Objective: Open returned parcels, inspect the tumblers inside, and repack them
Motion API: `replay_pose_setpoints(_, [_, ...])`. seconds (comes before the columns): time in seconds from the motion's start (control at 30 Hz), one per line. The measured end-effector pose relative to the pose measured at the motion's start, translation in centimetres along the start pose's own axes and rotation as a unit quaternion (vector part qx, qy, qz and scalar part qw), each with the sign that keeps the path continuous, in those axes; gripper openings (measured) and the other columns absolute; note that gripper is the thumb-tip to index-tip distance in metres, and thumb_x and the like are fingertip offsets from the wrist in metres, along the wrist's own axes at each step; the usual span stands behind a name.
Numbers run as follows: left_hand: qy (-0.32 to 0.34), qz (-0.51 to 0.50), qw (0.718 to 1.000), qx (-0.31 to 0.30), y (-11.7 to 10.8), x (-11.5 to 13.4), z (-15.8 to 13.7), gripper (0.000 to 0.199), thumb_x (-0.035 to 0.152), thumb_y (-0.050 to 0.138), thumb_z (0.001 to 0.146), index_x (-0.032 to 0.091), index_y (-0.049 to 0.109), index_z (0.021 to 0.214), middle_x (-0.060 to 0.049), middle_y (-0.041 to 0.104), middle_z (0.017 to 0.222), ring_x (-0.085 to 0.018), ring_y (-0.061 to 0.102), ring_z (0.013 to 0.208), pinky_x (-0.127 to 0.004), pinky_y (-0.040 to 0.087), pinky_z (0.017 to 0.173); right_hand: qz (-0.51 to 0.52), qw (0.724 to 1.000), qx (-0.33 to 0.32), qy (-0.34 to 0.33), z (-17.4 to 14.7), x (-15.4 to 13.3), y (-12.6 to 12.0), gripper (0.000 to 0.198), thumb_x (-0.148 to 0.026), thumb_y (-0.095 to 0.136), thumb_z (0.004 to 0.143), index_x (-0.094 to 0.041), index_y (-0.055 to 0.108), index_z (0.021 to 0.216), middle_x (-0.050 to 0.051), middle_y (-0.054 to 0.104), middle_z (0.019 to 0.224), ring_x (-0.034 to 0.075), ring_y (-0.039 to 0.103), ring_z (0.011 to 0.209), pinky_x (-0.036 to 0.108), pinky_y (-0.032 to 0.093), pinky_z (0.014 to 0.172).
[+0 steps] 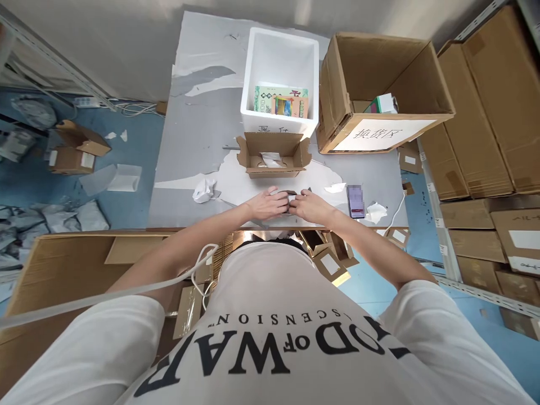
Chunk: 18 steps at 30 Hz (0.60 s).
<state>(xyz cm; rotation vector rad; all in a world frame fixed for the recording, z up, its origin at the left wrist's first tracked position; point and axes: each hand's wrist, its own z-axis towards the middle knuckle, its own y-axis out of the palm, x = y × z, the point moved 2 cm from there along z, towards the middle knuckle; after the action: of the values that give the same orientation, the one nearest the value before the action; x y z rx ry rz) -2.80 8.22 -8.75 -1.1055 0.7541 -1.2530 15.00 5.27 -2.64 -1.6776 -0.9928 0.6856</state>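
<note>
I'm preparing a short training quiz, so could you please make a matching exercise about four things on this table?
1. Phone
2. Small carton
3. Foam box
4. Large carton

A. Brown, with a white label on its front
B. Lying flat, right of the right hand
C. White, with colourful printed items inside
D. Just beyond the left hand and right hand

Pairs: 1-B; 2-D; 3-C; 4-A

A white T-shirt [270, 281] reads "OD OF WAR" and "SCENSION", first letters distorted by folds. A white sheet [379, 136] on the cardboard box [334, 87] says "换货区". Handwriting on the foam box [274, 121] is unclear.
</note>
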Motion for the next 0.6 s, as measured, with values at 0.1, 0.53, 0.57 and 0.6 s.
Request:
replay_pose_setpoints(0.1, [-0.005, 0.011, 0.999, -0.035, -0.9, 0.3, -0.1, 0.015, 0.028, 0.059, 0.084, 0.023, 0.067, 0.097, -0.008, 0.067, 0.106, -0.025, 0.053, 0.119, -0.045, 0.029, 0.106, -0.014, 1.000, 0.011, -0.014, -0.3, -0.4, -0.2, 0.025, -0.011, 0.046, 0.095, -0.018, 0.069, 0.101, 0.010, 0.067, 0.104, 0.021, 0.056, 0.096, 0.034, 0.029, 0.078])
replay_pose_setpoints(0.53, [-0.378, 0.012, 0.926, -0.019, -0.7, 2.9, 0.4, 0.083, 0.065, 0.050, 0.084, 0.005, 0.046, 0.140, -0.022, 0.060, 0.115, -0.036, 0.054, 0.109, -0.063, 0.015, 0.111, 0.020, 0.982, 0.126, 0.139, -0.4, -0.3, 2.7, 0.025, -0.028, 0.051, 0.094, -0.010, 0.070, 0.095, 0.015, 0.066, 0.097, 0.027, 0.050, 0.101, 0.040, 0.028, 0.094])
replay_pose_setpoints(0.57, [-0.401, 0.003, 0.916, -0.011, -0.2, 3.1, 0.3, 0.085, 0.066, 0.051, 0.083, 0.005, 0.044, 0.142, -0.023, 0.060, 0.117, -0.036, 0.054, 0.110, -0.063, 0.016, 0.111, 0.035, 0.975, 0.135, 0.174, -0.5, -0.4, 3.1, 0.029, -0.034, 0.051, 0.095, -0.011, 0.069, 0.098, 0.015, 0.066, 0.097, 0.027, 0.050, 0.100, 0.040, 0.028, 0.095])
replay_pose_setpoints(0.6, [-0.423, -0.005, 0.906, 0.002, 0.3, 3.3, 0.2, 0.087, 0.067, 0.053, 0.082, 0.007, 0.042, 0.143, -0.023, 0.058, 0.121, -0.037, 0.054, 0.113, -0.062, 0.017, 0.111, 0.049, 0.966, 0.142, 0.208, -0.6, -0.6, 3.4, 0.032, -0.037, 0.050, 0.095, -0.011, 0.067, 0.103, 0.014, 0.067, 0.097, 0.027, 0.050, 0.100, 0.040, 0.027, 0.095])
